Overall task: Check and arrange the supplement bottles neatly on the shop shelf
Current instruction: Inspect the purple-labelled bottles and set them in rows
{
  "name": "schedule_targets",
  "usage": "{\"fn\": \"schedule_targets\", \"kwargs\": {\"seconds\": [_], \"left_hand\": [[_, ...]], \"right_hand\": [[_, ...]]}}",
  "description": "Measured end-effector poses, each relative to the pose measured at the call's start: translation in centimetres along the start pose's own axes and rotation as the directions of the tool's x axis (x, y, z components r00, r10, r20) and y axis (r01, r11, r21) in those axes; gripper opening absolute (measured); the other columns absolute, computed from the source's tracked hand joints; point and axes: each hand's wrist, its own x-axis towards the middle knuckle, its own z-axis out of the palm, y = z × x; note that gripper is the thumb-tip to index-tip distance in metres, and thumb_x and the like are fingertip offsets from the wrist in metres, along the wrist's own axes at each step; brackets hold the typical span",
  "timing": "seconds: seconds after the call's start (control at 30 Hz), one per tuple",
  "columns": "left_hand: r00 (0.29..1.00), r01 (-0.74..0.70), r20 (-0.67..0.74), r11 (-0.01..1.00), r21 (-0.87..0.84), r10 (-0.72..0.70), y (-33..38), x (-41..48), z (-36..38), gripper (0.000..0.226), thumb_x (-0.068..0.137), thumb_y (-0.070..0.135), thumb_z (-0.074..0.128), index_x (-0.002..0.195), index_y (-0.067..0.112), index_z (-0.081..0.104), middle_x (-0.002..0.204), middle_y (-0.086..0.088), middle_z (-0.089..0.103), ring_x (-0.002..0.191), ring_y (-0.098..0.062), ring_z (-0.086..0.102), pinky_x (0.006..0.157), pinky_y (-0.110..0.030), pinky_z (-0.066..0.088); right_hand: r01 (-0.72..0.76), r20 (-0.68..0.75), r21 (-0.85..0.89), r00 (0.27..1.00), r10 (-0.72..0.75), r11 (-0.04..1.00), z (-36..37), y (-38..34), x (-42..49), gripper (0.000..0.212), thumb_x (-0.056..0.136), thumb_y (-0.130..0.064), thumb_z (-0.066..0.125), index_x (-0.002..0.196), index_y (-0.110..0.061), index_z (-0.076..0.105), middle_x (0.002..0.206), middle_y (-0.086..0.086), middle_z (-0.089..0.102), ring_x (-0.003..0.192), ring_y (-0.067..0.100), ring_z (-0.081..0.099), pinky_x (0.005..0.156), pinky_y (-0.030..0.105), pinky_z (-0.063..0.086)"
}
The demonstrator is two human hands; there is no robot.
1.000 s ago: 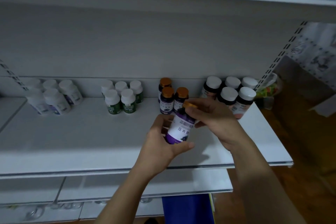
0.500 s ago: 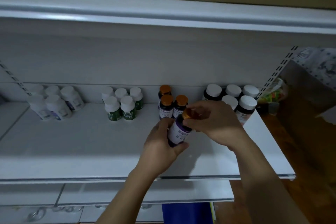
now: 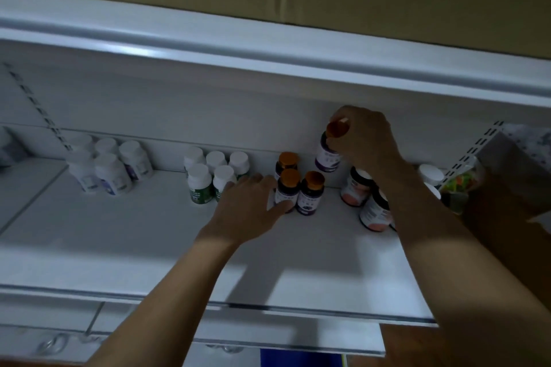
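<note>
My right hand (image 3: 368, 140) grips an orange-capped bottle with a purple label (image 3: 327, 155) by its top, holding it in the air near the back wall, above the white shelf (image 3: 143, 247). Three matching orange-capped bottles (image 3: 311, 192) stand below it in a small cluster. My left hand (image 3: 249, 208) reaches to the front left one (image 3: 288, 188), with fingers at its left side and the thumb across its front. My right forearm hides part of the white-capped bottles with pink labels (image 3: 356, 188).
White-capped bottles with green labels (image 3: 204, 183) stand left of the cluster, and white bottles (image 3: 104, 170) further left. The upper shelf's front edge (image 3: 268, 48) overhangs close above my right hand. A colourful packet (image 3: 456, 185) lies at the right end.
My left hand let go of the held bottle and moved to the front left bottle on the shelf. My right hand carried the bottle up and back toward the wall. The view tilted up.
</note>
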Motion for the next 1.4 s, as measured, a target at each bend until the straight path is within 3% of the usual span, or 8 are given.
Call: {"fn": "schedule_targets", "kwargs": {"seconds": [0.23,0.47,0.57,0.67,0.93,1.07,1.13,1.4], "left_hand": [[0.989,0.06,0.128,0.993,0.098,-0.072,-1.1,0.9,-0.5,0.057,0.092,0.061,0.047,0.13,0.018,0.051,0.126,-0.005,0.06,0.117,-0.025,0.055,0.094,-0.04,0.044],[0.98,0.092,0.167,0.989,0.116,-0.111,-2.1,0.3,0.1,0.055,0.091,0.059,0.051,0.127,0.017,0.05,0.12,-0.004,0.061,0.115,-0.024,0.055,0.095,-0.04,0.044],[0.983,0.081,0.156,0.99,0.115,-0.099,-2.6,0.2,0.3,0.054,0.089,0.056,0.056,0.128,0.019,0.05,0.123,-0.002,0.061,0.116,-0.022,0.055,0.096,-0.039,0.043],[0.988,0.073,0.127,0.993,0.098,-0.085,-2.8,0.2,0.3,0.054,0.089,0.054,0.058,0.129,0.019,0.05,0.126,-0.001,0.06,0.118,-0.022,0.055,0.097,-0.038,0.043],[0.988,0.084,0.12,0.991,0.108,-0.097,-3.1,0.4,0.1,0.054,0.087,0.054,0.061,0.126,0.018,0.053,0.125,-0.001,0.061,0.117,-0.023,0.056,0.095,-0.037,0.043],[0.991,0.091,0.093,0.99,0.105,-0.101,-3.2,0.6,-0.3,0.053,0.087,0.054,0.06,0.125,0.019,0.054,0.124,-0.001,0.062,0.116,-0.023,0.056,0.094,-0.037,0.041],[0.992,0.09,0.081,0.991,0.096,-0.097,-3.3,0.7,-0.5,0.052,0.087,0.054,0.06,0.125,0.019,0.054,0.124,0.0,0.062,0.116,-0.023,0.056,0.093,-0.037,0.041],[0.996,0.073,0.051,0.991,0.114,-0.079,-3.3,0.4,-1.7,0.049,0.087,0.053,0.06,0.122,0.019,0.054,0.12,-0.003,0.062,0.113,-0.025,0.057,0.089,-0.036,0.042]], "right_hand": [[-0.047,0.166,0.056,0.985,0.037,0.997,4.9,0.4,2.1,0.009,0.078,-0.008,0.062,0.079,0.001,0.062,0.081,0.016,0.066,0.072,0.029,0.058,0.057,0.029,0.038],[-0.206,0.268,0.055,0.946,0.184,0.977,8.3,0.7,2.0,0.028,0.073,-0.011,0.076,0.097,-0.004,0.063,0.1,0.011,0.063,0.092,0.029,0.059,0.078,0.04,0.051],[-0.298,0.272,0.042,0.922,0.276,0.953,9.2,0.4,2.0,0.02,0.072,-0.012,0.076,0.076,-0.004,0.058,0.079,0.01,0.06,0.079,0.028,0.059,0.057,0.033,0.048],[-0.386,0.224,0.053,0.904,0.366,0.921,10.0,0.4,2.0,0.038,0.075,-0.015,0.074,0.057,-0.01,0.041,0.058,0.006,0.045,0.06,0.023,0.051,0.042,0.024,0.027],[-0.271,0.229,-0.041,0.934,0.273,0.962,9.5,0.2,1.2,0.033,0.084,-0.024,0.064,0.062,-0.008,0.046,0.059,0.006,0.046,0.065,0.027,0.054,0.045,0.024,0.029],[-0.093,0.158,-0.124,0.981,0.112,0.988,9.0,-1.9,0.9,0.026,0.088,-0.032,0.058,0.085,-0.007,0.065,0.083,0.008,0.063,0.081,0.028,0.06,0.071,0.034,0.049],[-0.02,0.134,-0.212,0.99,0.049,0.977,9.4,-2.8,0.9,0.027,0.09,-0.035,0.054,0.087,-0.011,0.066,0.086,0.006,0.064,0.085,0.028,0.06,0.082,0.035,0.041],[-0.008,0.202,-0.442,0.973,0.108,0.897,10.3,-4.7,1.6,0.039,0.091,-0.035,0.05,0.06,-0.016,0.035,0.068,0.002,0.045,0.092,0.028,0.057,0.104,0.04,0.031]]}}
